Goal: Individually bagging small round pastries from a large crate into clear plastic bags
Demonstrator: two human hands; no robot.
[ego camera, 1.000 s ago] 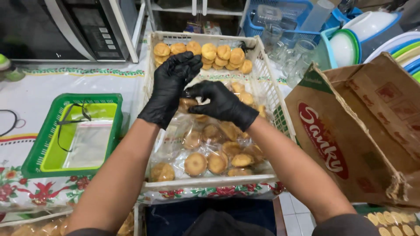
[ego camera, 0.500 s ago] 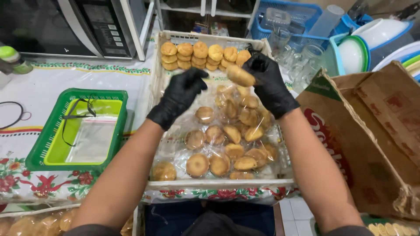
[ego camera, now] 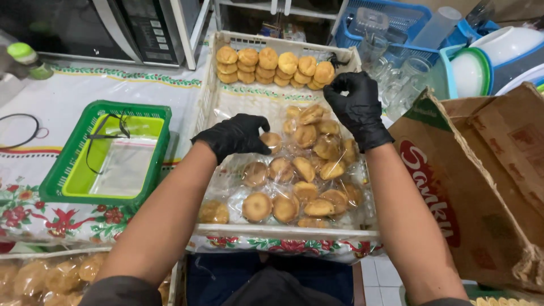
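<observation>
A white plastic crate [ego camera: 211, 90] holds a row of stacked golden round pastries [ego camera: 276, 65] along its far wall. A loose heap of the same pastries in clear wrappers [ego camera: 306, 181] fills its near half. My left hand [ego camera: 235, 136], in a black glove, pinches one wrapped pastry [ego camera: 273, 140] at the heap's left edge. My right hand [ego camera: 354, 107], also gloved, hovers at the right end of the far row. Its thumb and forefinger curl together just beside the last pastry [ego camera: 324, 72], with nothing seen between them.
A green basket [ego camera: 65, 170] with clear bags and a black cord sits to the left on a flowered tablecloth. A microwave [ego camera: 113, 28] stands behind it. An open cardboard box [ego camera: 487, 187] is at the right, with blue racks of glasses and plates [ego camera: 470, 62] beyond. More bagged pastries [ego camera: 39, 277] lie at bottom left.
My right hand carried a pastry from the heap to the right end of the far row, and it now sits there. My left hand moved down-left onto a wrapped pastry.
</observation>
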